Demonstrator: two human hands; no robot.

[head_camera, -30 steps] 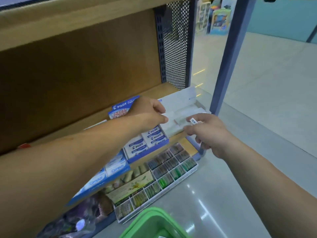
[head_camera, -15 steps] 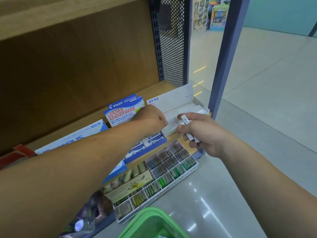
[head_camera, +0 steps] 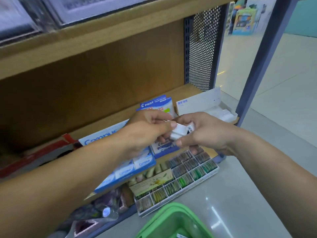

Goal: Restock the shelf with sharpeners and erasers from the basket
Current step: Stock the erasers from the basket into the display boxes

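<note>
**A:** Head view, and both hands are coming back off the shelf (head_camera: 188, 88). A second ago they were reaching into the white box (head_camera: 200, 101); now they're meeting in the air just in front of it.

**B:** And what are they carrying?

**A:** A small stack of white erasers (head_camera: 177, 133). The left hand (head_camera: 145, 129) is pinching one end with its grip curled tight, thumb on top. The right hand (head_camera: 205, 134) is curling round the other end, with a barcoded piece showing between its fingers.

**B:** So nothing is going in yet?

**A:** I'd say they're squaring or splitting the stack before placing it. The erasers are sitting between the hands, not on the shelf.

**B:** How are the containers looking?

**A:** The white box is standing open at the shelf's right end with pale erasers lying inside. Beside it, the Pilot box (head_camera: 154, 104) is showing packs, and the Campus boxes (head_camera: 103, 134) are running leftwards. Lower down, a divided tray (head_camera: 180, 193) is holding small coloured items I can't identify.

**B:** And the basket (head_camera: 171, 219)?

**A:** It's sitting near the bottom edge, mostly cut off, so I can't tell what's in it.
</note>
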